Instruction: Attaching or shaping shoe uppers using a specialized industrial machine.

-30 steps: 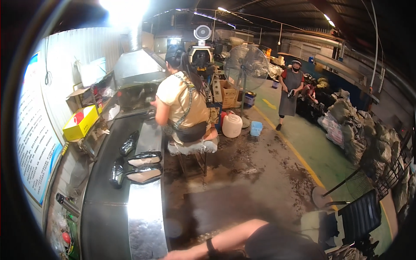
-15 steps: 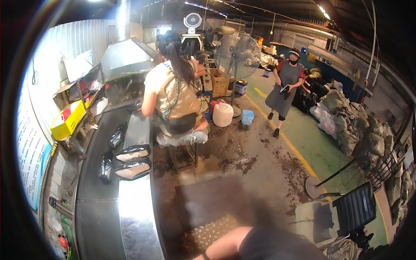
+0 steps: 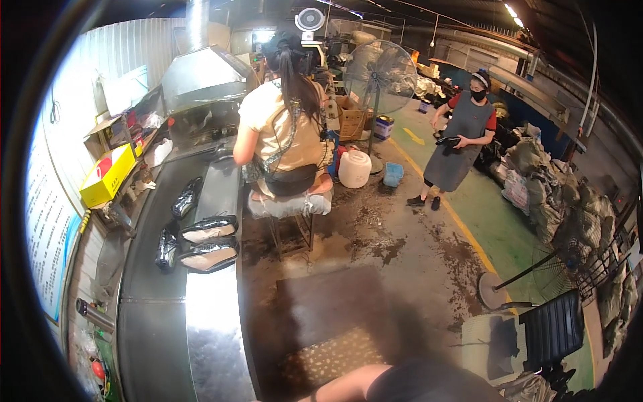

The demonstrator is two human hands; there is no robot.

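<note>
Neither of my hands shows. A bare forearm (image 3: 351, 384) of mine, with a dark sleeve (image 3: 429, 383), crosses the lower edge and points left; its hand lies below the picture. Nearest to it on the left runs a dark conveyor belt (image 3: 153, 335) with a shiny metal strip (image 3: 213, 328) along its side. Farther up, two glossy black shoes (image 3: 209, 229) with pale insoles lie across the strip and the belt's edge. Two more black shoes (image 3: 187, 197) rest on the belt beside them.
A co-worker (image 3: 288, 134) sits on a padded stool (image 3: 289, 203) at the belt. Another person (image 3: 462, 134) in a grey apron stands on the walkway, holding a dark item. A chair (image 3: 552, 328), a pedestal fan (image 3: 378, 77), a white jug (image 3: 355, 169) and sacks (image 3: 529, 161) stand right.
My view has shifted slightly, and my forearm sits lower in the picture. The person in the apron has turned and brought both feet close together. The shoes keep their arrangement on the belt.
</note>
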